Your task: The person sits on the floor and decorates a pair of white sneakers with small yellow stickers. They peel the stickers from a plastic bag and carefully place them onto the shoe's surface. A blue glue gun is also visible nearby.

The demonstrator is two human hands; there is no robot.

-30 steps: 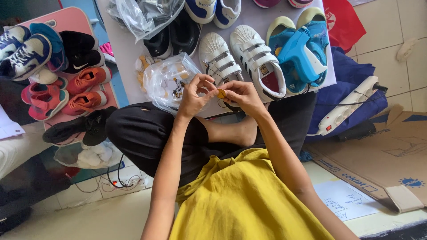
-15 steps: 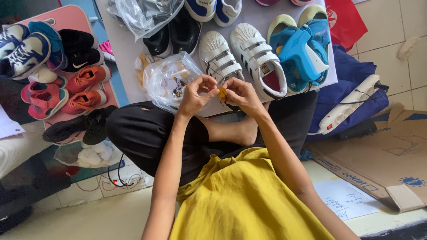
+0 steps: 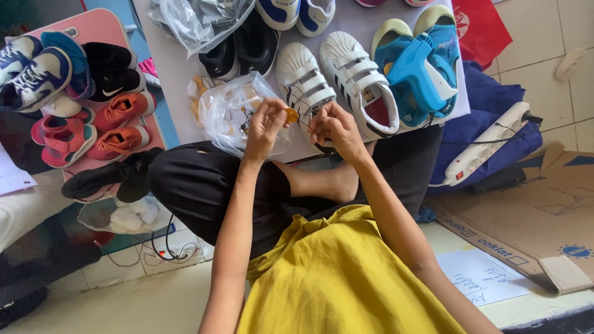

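My left hand (image 3: 265, 125) pinches a small yellow tag (image 3: 291, 114) between thumb and fingers. My right hand (image 3: 334, 127) is closed on a thin dark string (image 3: 304, 123) that runs from that tag. Both hands hover over the near edge of a low white board (image 3: 176, 74), in front of a pair of white strap shoes (image 3: 337, 80). A clear plastic bag (image 3: 229, 114) with small items in it lies just left of my left hand. I sit cross-legged in black trousers and a yellow shirt.
A blue plastic tagging gun (image 3: 416, 74) lies on blue sandals (image 3: 433, 43) at the right. Black shoes (image 3: 244, 46) and another clear bag (image 3: 198, 21) sit farther back. A pink board (image 3: 117, 28) at left carries several small shoes. A white power strip (image 3: 489, 145) and flattened cardboard (image 3: 532, 216) lie right.
My hands have stayed at the same spot with the tag between them; the fingers have shifted slightly on the string.
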